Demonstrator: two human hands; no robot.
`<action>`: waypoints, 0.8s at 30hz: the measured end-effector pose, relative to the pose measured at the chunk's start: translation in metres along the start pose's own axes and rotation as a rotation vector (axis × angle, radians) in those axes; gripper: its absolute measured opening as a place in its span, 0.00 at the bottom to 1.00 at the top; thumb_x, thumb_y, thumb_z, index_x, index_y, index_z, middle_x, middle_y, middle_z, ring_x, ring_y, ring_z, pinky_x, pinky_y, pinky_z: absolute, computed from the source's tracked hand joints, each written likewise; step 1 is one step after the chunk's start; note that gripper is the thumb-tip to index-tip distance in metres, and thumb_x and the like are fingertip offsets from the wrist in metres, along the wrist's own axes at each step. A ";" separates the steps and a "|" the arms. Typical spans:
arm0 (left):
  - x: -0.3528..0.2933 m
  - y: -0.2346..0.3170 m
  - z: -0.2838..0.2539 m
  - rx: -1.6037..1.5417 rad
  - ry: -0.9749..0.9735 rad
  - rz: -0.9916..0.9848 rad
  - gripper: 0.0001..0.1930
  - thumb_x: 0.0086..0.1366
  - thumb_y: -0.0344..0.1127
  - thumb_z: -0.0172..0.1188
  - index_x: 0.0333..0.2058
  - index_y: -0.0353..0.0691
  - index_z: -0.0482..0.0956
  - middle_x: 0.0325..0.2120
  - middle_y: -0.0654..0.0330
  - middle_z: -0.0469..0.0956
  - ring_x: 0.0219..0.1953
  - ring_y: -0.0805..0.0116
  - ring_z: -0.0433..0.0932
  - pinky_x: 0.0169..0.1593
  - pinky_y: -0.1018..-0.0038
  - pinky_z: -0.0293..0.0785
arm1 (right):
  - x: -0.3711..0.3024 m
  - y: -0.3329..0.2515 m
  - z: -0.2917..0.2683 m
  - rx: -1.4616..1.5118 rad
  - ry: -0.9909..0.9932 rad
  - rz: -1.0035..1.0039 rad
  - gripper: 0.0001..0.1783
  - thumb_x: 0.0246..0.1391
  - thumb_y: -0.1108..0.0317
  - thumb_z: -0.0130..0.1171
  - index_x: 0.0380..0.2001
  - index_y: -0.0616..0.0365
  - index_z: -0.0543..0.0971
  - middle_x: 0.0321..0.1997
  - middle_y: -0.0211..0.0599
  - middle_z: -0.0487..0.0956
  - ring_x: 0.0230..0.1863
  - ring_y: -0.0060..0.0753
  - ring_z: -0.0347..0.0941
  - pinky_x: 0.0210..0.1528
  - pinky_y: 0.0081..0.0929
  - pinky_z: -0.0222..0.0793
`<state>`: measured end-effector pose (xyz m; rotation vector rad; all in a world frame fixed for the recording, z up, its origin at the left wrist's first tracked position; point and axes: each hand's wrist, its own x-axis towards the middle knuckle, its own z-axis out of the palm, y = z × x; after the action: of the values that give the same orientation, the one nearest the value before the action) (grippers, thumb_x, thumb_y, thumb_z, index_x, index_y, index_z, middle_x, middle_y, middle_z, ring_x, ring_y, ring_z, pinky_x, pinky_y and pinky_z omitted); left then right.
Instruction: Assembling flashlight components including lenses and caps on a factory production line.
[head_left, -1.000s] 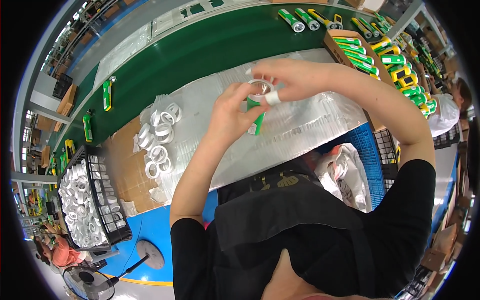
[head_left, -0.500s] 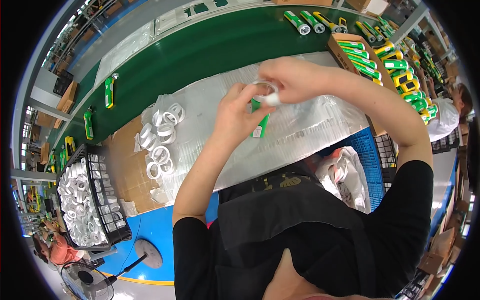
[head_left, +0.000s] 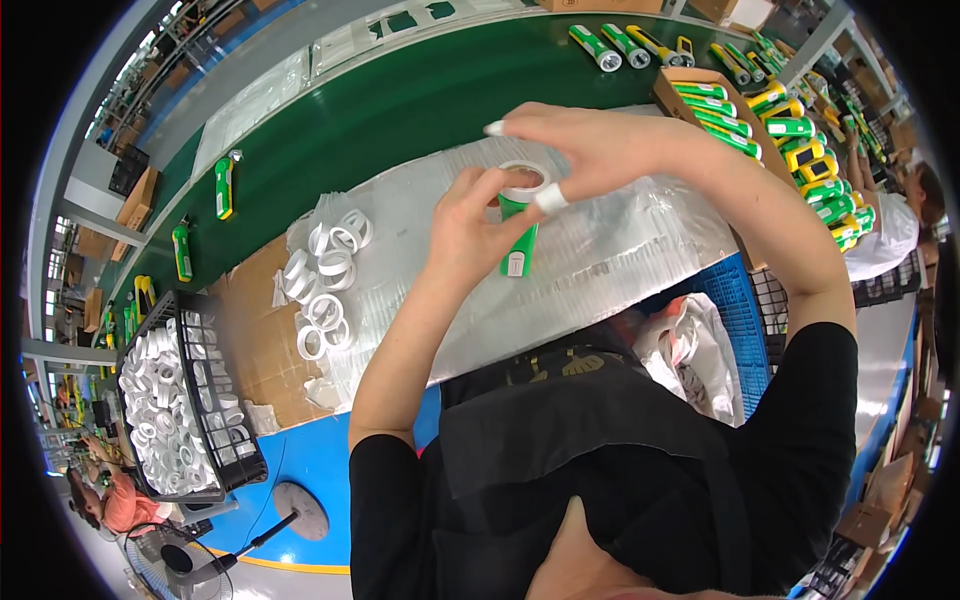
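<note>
A green flashlight (head_left: 518, 245) stands head up over the silvery-covered work surface (head_left: 430, 290), its lower end toward me. A white ring (head_left: 546, 176) sits around its head end. My left hand (head_left: 466, 222) is closed around the head end, with fingertips at the ring's opening. To the right, my right hand (head_left: 595, 145) is open, thumb and forefinger wide apart. White wraps cover the tips of that thumb and finger. Its thumb is close beside the ring; whether it touches the ring I cannot tell.
Several loose white rings (head_left: 325, 310) lie left of my left forearm. A black crate (head_left: 205, 400) full of rings stands farther left. Beyond runs a green conveyor belt (head_left: 400, 120) with flashlights on it. A cardboard box (head_left: 668, 98) of flashlights is at right, above a blue crate (head_left: 735, 310).
My right hand has spread open, its forefinger lifting away from the ring. My left hand keeps its hold on the flashlight. The flashlights on the belt at far left appear shifted slightly.
</note>
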<state>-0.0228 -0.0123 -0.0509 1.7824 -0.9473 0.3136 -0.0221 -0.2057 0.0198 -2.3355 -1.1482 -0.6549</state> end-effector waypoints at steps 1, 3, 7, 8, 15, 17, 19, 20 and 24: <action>0.000 -0.001 0.000 0.018 -0.009 0.019 0.20 0.44 0.32 0.74 0.38 0.50 0.80 0.30 0.61 0.76 0.31 0.62 0.77 0.33 0.68 0.76 | 0.002 -0.005 0.000 0.005 -0.002 -0.001 0.33 0.43 0.38 0.64 0.21 0.63 0.74 0.19 0.43 0.73 0.26 0.46 0.75 0.29 0.41 0.69; -0.001 -0.001 0.000 0.035 -0.018 0.039 0.20 0.44 0.32 0.74 0.38 0.50 0.80 0.30 0.60 0.76 0.31 0.62 0.78 0.33 0.68 0.76 | 0.011 -0.019 -0.006 -0.170 -0.577 0.606 0.31 0.43 0.39 0.65 0.20 0.62 0.73 0.23 0.42 0.74 0.27 0.45 0.74 0.29 0.40 0.68; -0.002 0.000 0.000 0.035 -0.019 -0.031 0.20 0.44 0.33 0.74 0.39 0.49 0.80 0.31 0.60 0.76 0.32 0.61 0.77 0.34 0.67 0.76 | 0.013 -0.021 -0.010 -0.181 -0.504 0.626 0.28 0.45 0.43 0.64 0.22 0.61 0.74 0.23 0.42 0.74 0.27 0.46 0.74 0.29 0.41 0.68; -0.002 0.000 0.001 0.017 -0.011 -0.036 0.21 0.44 0.33 0.74 0.39 0.49 0.80 0.31 0.60 0.76 0.32 0.60 0.77 0.35 0.67 0.76 | 0.004 -0.015 -0.007 -0.081 -0.454 0.441 0.26 0.45 0.45 0.64 0.22 0.61 0.74 0.24 0.42 0.74 0.27 0.47 0.74 0.29 0.41 0.68; -0.003 -0.004 -0.003 0.030 -0.010 -0.012 0.21 0.44 0.33 0.75 0.39 0.48 0.80 0.30 0.61 0.76 0.30 0.62 0.77 0.34 0.67 0.76 | 0.013 -0.020 -0.011 -0.033 -0.543 0.473 0.20 0.45 0.52 0.63 0.24 0.61 0.75 0.29 0.44 0.76 0.30 0.48 0.75 0.32 0.39 0.70; -0.002 -0.003 -0.002 -0.029 -0.034 -0.022 0.20 0.44 0.33 0.75 0.38 0.47 0.80 0.31 0.61 0.76 0.31 0.63 0.77 0.34 0.67 0.76 | 0.005 -0.013 -0.009 0.241 -0.329 0.280 0.21 0.45 0.51 0.63 0.25 0.61 0.74 0.29 0.44 0.77 0.30 0.47 0.75 0.32 0.39 0.70; -0.002 -0.004 -0.004 -0.023 -0.037 -0.034 0.20 0.44 0.33 0.75 0.38 0.47 0.80 0.31 0.61 0.77 0.31 0.63 0.77 0.35 0.68 0.76 | 0.018 -0.024 -0.008 -0.237 -0.705 0.644 0.22 0.47 0.51 0.64 0.28 0.61 0.73 0.32 0.43 0.76 0.32 0.43 0.75 0.31 0.35 0.69; -0.001 -0.005 -0.005 -0.016 -0.041 -0.043 0.20 0.44 0.32 0.75 0.38 0.47 0.80 0.31 0.61 0.77 0.32 0.63 0.78 0.35 0.68 0.76 | 0.016 -0.022 -0.008 -0.237 -0.706 0.640 0.22 0.47 0.51 0.64 0.28 0.61 0.73 0.32 0.43 0.76 0.32 0.43 0.75 0.31 0.35 0.69; -0.003 -0.009 -0.002 -0.055 0.005 -0.037 0.19 0.44 0.32 0.74 0.37 0.48 0.80 0.31 0.61 0.77 0.33 0.62 0.78 0.34 0.68 0.76 | 0.002 -0.014 -0.004 -0.039 -0.478 0.455 0.21 0.50 0.53 0.65 0.29 0.61 0.72 0.31 0.40 0.74 0.30 0.39 0.74 0.29 0.31 0.67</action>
<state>-0.0177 -0.0078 -0.0579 1.7463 -0.9106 0.2659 -0.0329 -0.1988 0.0270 -2.7372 -0.7271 0.0487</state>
